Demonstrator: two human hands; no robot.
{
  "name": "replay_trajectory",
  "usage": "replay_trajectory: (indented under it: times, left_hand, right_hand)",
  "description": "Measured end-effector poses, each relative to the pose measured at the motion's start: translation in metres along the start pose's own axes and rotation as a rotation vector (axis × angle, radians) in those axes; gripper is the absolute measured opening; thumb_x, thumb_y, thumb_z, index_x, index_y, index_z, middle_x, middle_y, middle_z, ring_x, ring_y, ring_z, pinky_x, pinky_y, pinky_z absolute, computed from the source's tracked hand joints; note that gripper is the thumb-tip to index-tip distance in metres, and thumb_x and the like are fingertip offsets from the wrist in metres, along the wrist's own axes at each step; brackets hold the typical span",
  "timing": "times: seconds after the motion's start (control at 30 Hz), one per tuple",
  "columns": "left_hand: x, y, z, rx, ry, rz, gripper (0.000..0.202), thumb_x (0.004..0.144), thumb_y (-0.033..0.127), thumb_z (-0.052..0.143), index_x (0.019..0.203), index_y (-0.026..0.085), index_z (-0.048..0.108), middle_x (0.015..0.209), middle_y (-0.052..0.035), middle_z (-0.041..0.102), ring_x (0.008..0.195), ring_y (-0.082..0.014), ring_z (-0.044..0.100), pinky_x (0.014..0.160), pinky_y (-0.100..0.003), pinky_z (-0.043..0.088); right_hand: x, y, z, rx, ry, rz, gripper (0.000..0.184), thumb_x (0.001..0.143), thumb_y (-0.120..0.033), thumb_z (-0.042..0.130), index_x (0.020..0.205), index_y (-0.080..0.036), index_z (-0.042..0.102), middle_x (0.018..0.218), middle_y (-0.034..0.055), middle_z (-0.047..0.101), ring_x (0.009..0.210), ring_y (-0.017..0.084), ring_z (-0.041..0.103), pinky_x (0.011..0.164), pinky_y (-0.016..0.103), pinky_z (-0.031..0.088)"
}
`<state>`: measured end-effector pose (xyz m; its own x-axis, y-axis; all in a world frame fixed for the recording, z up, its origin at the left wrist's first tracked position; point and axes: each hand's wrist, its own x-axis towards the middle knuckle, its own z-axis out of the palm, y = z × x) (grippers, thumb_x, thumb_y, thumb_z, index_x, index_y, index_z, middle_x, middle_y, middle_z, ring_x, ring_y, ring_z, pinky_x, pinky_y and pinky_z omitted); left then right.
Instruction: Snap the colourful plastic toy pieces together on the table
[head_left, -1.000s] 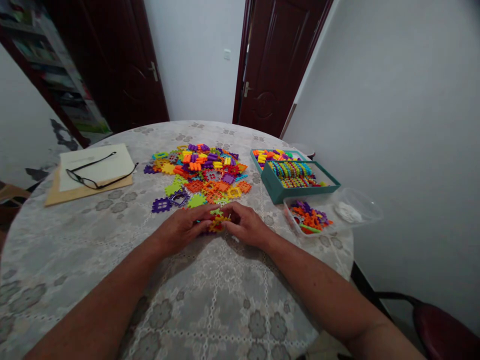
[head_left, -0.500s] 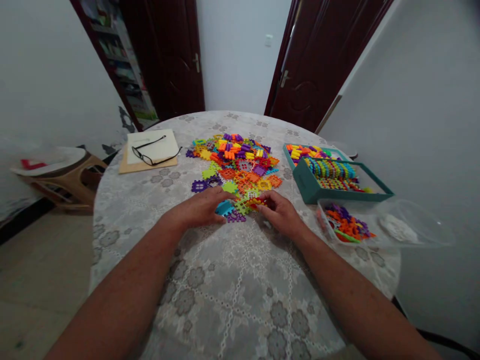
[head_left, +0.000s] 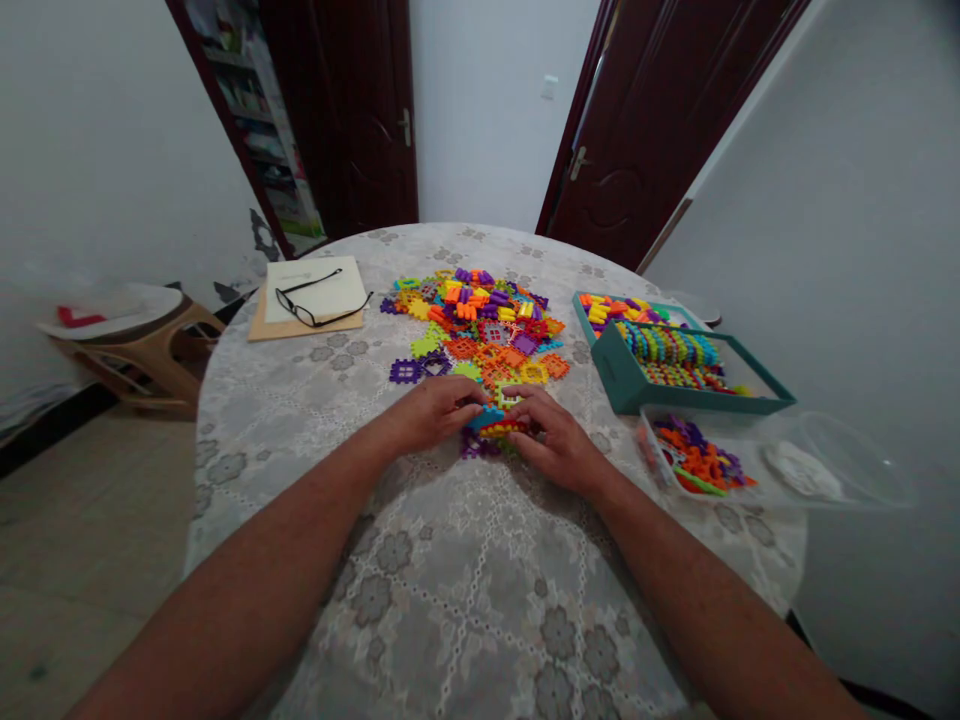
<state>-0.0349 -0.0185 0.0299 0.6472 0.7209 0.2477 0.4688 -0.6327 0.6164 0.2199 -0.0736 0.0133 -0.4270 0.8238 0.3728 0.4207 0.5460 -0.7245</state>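
My left hand [head_left: 437,412] pinches a blue plastic building piece [head_left: 490,413] between thumb and fingers. Facing it, my right hand [head_left: 553,437] is closed on a red and yellow building piece [head_left: 504,428]. The two pieces meet between my hands, just above the table; whether they are locked together I cannot tell. Beneath them lies a purple notched piece [head_left: 474,446], partly covered. Just beyond my fingers spreads a pile of notched interlocking pieces [head_left: 491,358] in orange, red, green and purple, with small purple, orange and yellow blocks [head_left: 480,300] heaped on top.
To the right stand a green box [head_left: 622,385] with rows of coloured beads and a clear plastic container [head_left: 675,480] of loose pieces. Black glasses [head_left: 307,315] lie on paper [head_left: 330,275] at the left. A patterned cloth [head_left: 465,600] covers the round table.
My left hand has moved right, bringing the blue piece up against the red and yellow one. My right hand keeps its hold. The view has shifted slightly.
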Motion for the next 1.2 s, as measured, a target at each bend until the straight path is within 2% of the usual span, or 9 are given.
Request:
replay_trajectory:
  times: [0.1,0.23,0.4,0.5,0.57,0.77,0.93,1.03,1.2]
  left_hand:
    - [0.002,0.007,0.014,-0.063,-0.004,0.005,0.018,0.102,0.032,0.059,0.108,0.025,0.074,0.102,-0.0046,0.077,0.094,-0.0203,0.069,0.085,-0.036,0.053]
    - [0.003,0.014,0.022,-0.135,-0.007,-0.052,0.02,0.103,0.034,0.057,0.107,0.025,0.074,0.099,-0.0051,0.077,0.092,-0.0213,0.069,0.085,-0.039,0.054]
    - [0.002,0.013,0.024,0.01,0.049,0.014,0.022,0.106,0.036,0.054,0.116,0.024,0.07,0.109,-0.0078,0.075,0.102,-0.0237,0.068,0.094,-0.043,0.054]
    - [0.001,0.012,0.033,0.159,0.001,0.109,0.028,0.102,0.04,0.065,0.125,0.024,0.066,0.12,-0.0098,0.072,0.116,-0.027,0.065,0.103,-0.046,0.051]
    - [0.002,0.015,0.043,0.225,-0.034,0.158,0.034,0.101,0.043,0.066,0.129,0.024,0.063,0.126,-0.0107,0.07,0.121,-0.0283,0.062,0.107,-0.047,0.049]
    - [0.007,0.023,0.064,0.386,-0.075,0.129,0.038,0.097,0.044,0.071,0.126,0.021,0.062,0.126,-0.0134,0.067,0.119,-0.0324,0.059,0.104,-0.049,0.048]
    - [0.007,0.023,0.065,0.378,-0.039,0.069,0.033,0.094,0.043,0.072,0.117,0.021,0.062,0.12,-0.0121,0.064,0.114,-0.031,0.057,0.098,-0.046,0.048]
    - [0.008,0.025,0.064,0.399,-0.04,0.067,0.035,0.094,0.048,0.071,0.116,0.022,0.062,0.119,-0.0112,0.063,0.112,-0.0301,0.056,0.098,-0.045,0.046]
    - [0.013,0.026,0.066,0.383,-0.032,0.015,0.035,0.091,0.047,0.073,0.109,0.02,0.06,0.116,-0.0112,0.063,0.108,-0.029,0.055,0.094,-0.043,0.045]
  right_hand:
    - [-0.002,-0.002,0.001,-0.015,-0.06,0.036,0.02,0.094,-0.022,0.065,0.113,-0.026,0.068,0.121,0.0072,0.072,0.1,0.021,0.067,0.086,0.035,0.052]
    - [-0.004,-0.002,0.0,-0.044,-0.034,0.106,0.02,0.094,-0.025,0.066,0.113,-0.026,0.068,0.096,0.0016,0.072,0.079,0.018,0.062,0.077,0.031,0.049]
    - [-0.002,0.009,-0.018,0.047,0.154,0.18,0.029,0.093,-0.03,0.068,0.121,-0.027,0.064,0.102,0.0028,0.072,0.08,0.017,0.064,0.074,0.031,0.051]
    - [0.001,0.019,-0.031,0.146,0.326,0.233,0.045,0.092,-0.034,0.069,0.135,-0.026,0.059,0.112,0.0049,0.071,0.075,0.015,0.064,0.067,0.03,0.051]
    - [0.003,0.025,-0.035,0.158,0.343,0.288,0.043,0.091,-0.037,0.07,0.131,-0.024,0.063,0.104,0.0043,0.072,0.068,0.014,0.061,0.061,0.029,0.049]
    - [0.002,0.027,-0.035,0.246,0.122,0.429,0.032,0.086,-0.037,0.074,0.114,-0.021,0.069,0.086,0.0001,0.071,0.063,0.014,0.061,0.057,0.027,0.047]
    - [0.0,0.022,-0.051,0.378,-0.058,0.5,0.028,0.082,-0.034,0.077,0.104,-0.02,0.07,0.086,-0.0003,0.07,0.061,0.012,0.059,0.057,0.026,0.048]
    - [-0.002,0.02,-0.062,0.365,-0.167,0.564,0.029,0.081,-0.036,0.079,0.103,-0.02,0.069,0.077,-0.002,0.067,0.06,0.012,0.058,0.055,0.025,0.047]
    - [-0.003,0.021,-0.067,0.343,-0.278,0.578,0.031,0.081,-0.039,0.081,0.103,-0.019,0.069,0.084,0.0003,0.069,0.063,0.012,0.058,0.056,0.025,0.046]
